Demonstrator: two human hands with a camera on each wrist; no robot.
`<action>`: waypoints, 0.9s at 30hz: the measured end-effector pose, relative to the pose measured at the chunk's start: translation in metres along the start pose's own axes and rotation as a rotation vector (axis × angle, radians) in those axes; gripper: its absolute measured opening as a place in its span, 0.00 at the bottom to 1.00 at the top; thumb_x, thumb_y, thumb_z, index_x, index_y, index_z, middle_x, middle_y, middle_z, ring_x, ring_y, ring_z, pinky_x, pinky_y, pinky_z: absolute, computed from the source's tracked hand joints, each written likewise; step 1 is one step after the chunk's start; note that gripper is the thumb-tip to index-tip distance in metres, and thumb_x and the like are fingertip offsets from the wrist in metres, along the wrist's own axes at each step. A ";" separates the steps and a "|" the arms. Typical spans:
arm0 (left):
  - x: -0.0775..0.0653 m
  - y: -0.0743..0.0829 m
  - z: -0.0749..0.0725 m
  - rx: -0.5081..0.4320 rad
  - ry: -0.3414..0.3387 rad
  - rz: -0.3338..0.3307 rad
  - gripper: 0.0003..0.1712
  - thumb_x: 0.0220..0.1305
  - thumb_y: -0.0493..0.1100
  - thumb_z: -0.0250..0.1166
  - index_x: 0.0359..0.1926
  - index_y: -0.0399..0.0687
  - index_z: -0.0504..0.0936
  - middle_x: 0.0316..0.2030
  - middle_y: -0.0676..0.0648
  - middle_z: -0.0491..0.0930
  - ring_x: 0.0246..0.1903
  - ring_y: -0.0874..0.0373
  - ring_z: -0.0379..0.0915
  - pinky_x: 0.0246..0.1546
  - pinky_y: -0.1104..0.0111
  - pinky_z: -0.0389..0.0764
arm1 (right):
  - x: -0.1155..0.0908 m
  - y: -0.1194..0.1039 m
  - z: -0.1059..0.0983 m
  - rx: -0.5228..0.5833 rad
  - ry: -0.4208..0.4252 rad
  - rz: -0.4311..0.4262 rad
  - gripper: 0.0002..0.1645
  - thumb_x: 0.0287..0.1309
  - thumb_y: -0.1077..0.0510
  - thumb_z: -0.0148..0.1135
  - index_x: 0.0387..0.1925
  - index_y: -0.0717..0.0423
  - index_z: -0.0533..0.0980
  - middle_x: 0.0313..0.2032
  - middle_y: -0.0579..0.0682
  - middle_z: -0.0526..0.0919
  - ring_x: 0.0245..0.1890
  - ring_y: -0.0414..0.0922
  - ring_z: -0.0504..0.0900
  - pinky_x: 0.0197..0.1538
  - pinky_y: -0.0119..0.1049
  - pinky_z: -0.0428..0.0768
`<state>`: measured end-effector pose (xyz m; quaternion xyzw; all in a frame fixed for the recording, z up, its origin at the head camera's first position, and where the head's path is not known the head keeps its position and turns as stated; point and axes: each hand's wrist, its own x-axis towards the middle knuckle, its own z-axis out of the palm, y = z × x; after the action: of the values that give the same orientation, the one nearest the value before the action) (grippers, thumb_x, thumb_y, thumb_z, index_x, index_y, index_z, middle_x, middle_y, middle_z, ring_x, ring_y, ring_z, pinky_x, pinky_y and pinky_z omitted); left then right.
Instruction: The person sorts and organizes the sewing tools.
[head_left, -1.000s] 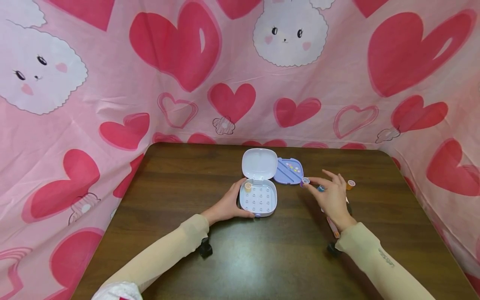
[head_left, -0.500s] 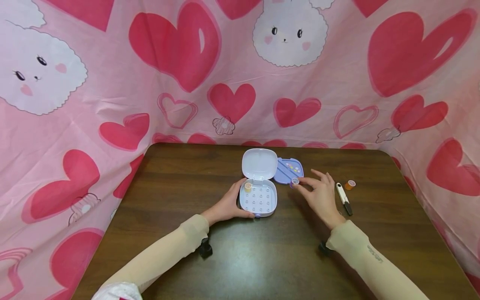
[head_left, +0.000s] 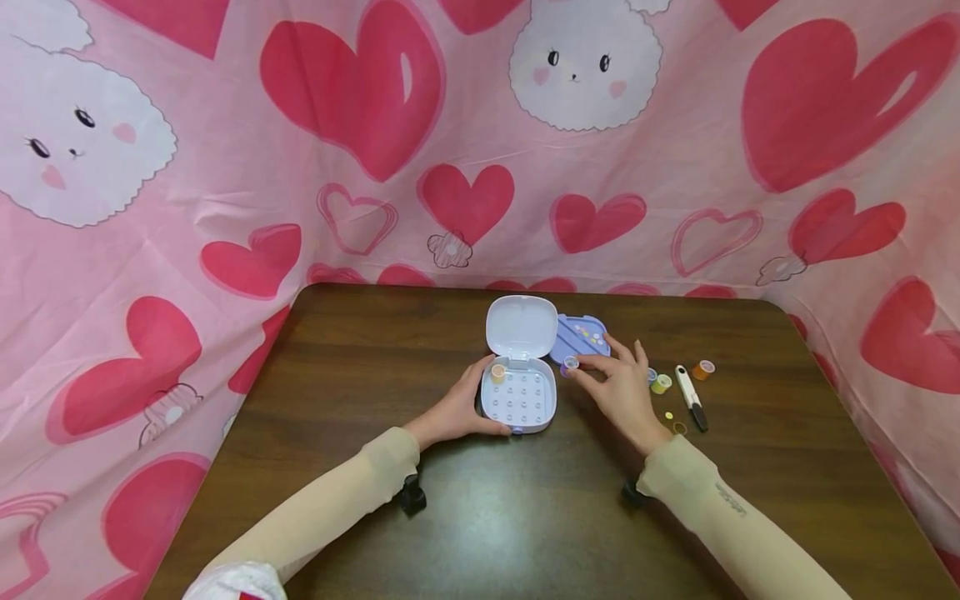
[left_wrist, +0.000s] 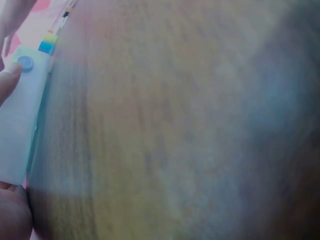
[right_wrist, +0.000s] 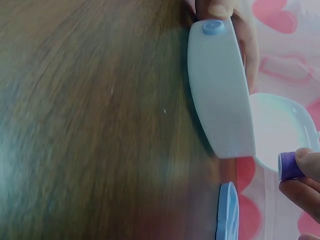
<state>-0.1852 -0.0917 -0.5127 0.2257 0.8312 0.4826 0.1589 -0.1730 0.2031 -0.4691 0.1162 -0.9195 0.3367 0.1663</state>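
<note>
A white sewing box [head_left: 534,428] stands with its lid [head_left: 521,327] raised at the back; rows of small pegs cover its floor. One peach thread spool [head_left: 498,374] sits in its back left corner. My left hand [head_left: 452,410] grips the box's left side, thumb at the front by the blue latch [right_wrist: 213,27]. Between thumb and fingertips, my right hand [head_left: 618,392] pinches a purple thread spool [right_wrist: 289,166], just right of the box. Behind that spool lies a lavender tray [head_left: 564,343] holding small coloured buttons, partly covered by the right fingers.
Right of the right hand are a yellow-green spool [head_left: 662,384], a blue spool [head_left: 652,377] partly hidden, a white and black seam ripper-like tool [head_left: 691,397] and an orange spool [head_left: 703,370]. A small yellow button [head_left: 669,415] and a thin ring [head_left: 679,428] lie nearer.
My right hand has moved left with the purple spool, from beside the tray towards the box, uncovering the spools and the slim tool. The left hand keeps its hold on the box.
</note>
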 end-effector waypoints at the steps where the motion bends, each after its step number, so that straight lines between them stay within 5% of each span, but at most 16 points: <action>1: 0.000 0.000 0.000 -0.001 0.000 0.001 0.72 0.48 0.53 0.86 0.83 0.51 0.46 0.74 0.42 0.58 0.70 0.48 0.60 0.74 0.49 0.62 | 0.000 -0.001 0.001 0.001 -0.002 -0.005 0.17 0.53 0.56 0.81 0.43 0.61 0.90 0.41 0.62 0.90 0.69 0.68 0.69 0.75 0.70 0.40; 27: -0.001 0.001 -0.001 0.004 -0.013 -0.019 0.72 0.49 0.54 0.85 0.83 0.51 0.45 0.75 0.42 0.57 0.70 0.49 0.60 0.74 0.50 0.63 | 0.006 -0.021 0.036 0.012 -0.138 0.009 0.17 0.59 0.51 0.78 0.47 0.55 0.90 0.40 0.53 0.92 0.72 0.64 0.67 0.75 0.71 0.38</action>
<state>-0.1847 -0.0921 -0.5113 0.2210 0.8333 0.4779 0.1683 -0.1803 0.1632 -0.4807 0.1359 -0.9273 0.3341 0.1004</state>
